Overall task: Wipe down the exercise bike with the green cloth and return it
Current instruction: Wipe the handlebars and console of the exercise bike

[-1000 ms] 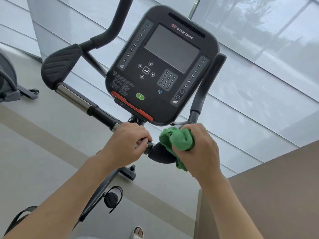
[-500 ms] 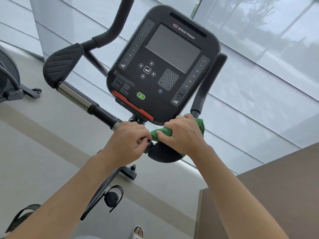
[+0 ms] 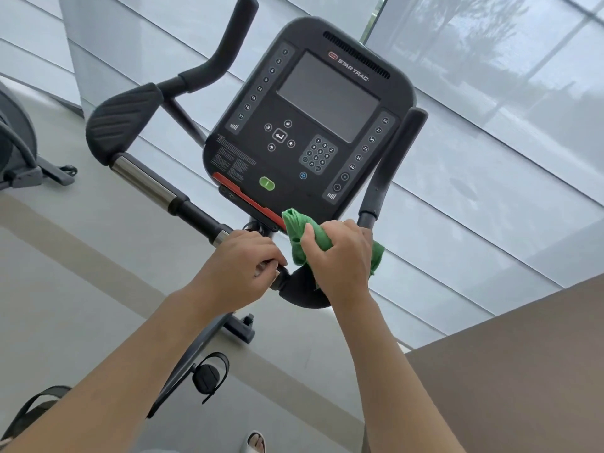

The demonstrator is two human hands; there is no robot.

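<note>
The exercise bike's black console fills the upper middle, with a dark screen, keypad and green button. Its handlebar runs from a ribbed black pad at the left down to the centre. My left hand is closed around the handlebar's near end, just below the console. My right hand holds the bunched green cloth pressed against the right elbow pad and the console's lower edge. A corner of the cloth sticks up against the red strip.
The right upright grip rises beside the console. A pedal with strap hangs below, and another strap shows at lower left. Another machine stands at the left edge. A brown surface fills the lower right. Frosted windows lie behind.
My right hand with the cloth has moved up from the elbow pad toward the console's lower edge, and the cloth now sticks up by the red strip. My left hand has kept its grip.
</note>
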